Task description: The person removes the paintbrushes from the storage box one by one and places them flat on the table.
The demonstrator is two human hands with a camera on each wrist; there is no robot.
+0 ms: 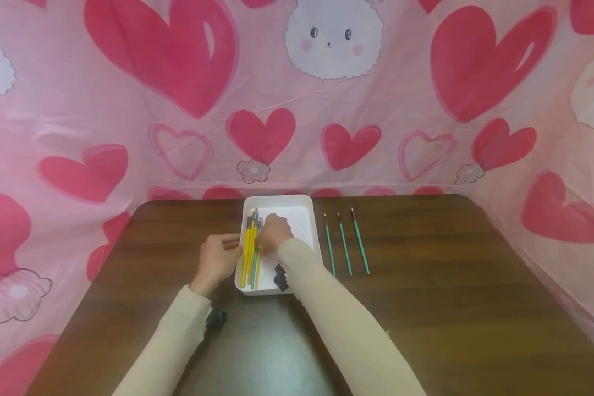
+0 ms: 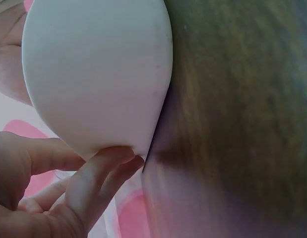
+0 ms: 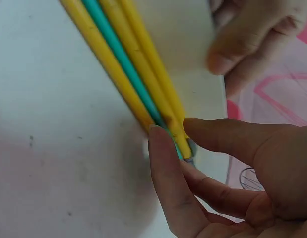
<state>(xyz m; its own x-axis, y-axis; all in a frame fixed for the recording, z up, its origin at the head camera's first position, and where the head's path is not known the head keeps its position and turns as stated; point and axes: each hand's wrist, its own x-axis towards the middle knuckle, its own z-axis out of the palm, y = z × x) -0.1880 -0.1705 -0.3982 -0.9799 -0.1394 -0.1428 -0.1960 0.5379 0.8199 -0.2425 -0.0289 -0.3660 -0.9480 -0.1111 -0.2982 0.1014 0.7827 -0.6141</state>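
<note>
A shallow white tray (image 1: 279, 199) lies on the table with several yellow-handled paintbrushes (image 1: 248, 250) and a teal-handled paintbrush (image 3: 119, 49) along its left side. My left hand (image 1: 216, 261) grips the tray's left wall. Its thumb comes over the rim, and its fingers (image 2: 101, 166) press on the outside. Inside the tray, my right hand (image 1: 275, 232) pinches the brushes near their metal ends between thumb and forefinger. In the right wrist view the brush tips are partly hidden behind the fingers (image 3: 165, 173).
Right of the tray, three teal paintbrushes (image 1: 345, 247) lie apart on the brown wooden table (image 1: 425, 286), roughly parallel. A pink heart-patterned cloth (image 1: 302, 137) hangs behind the table and along its sides. Dark wrist cameras (image 1: 216, 319) sit under both sleeves.
</note>
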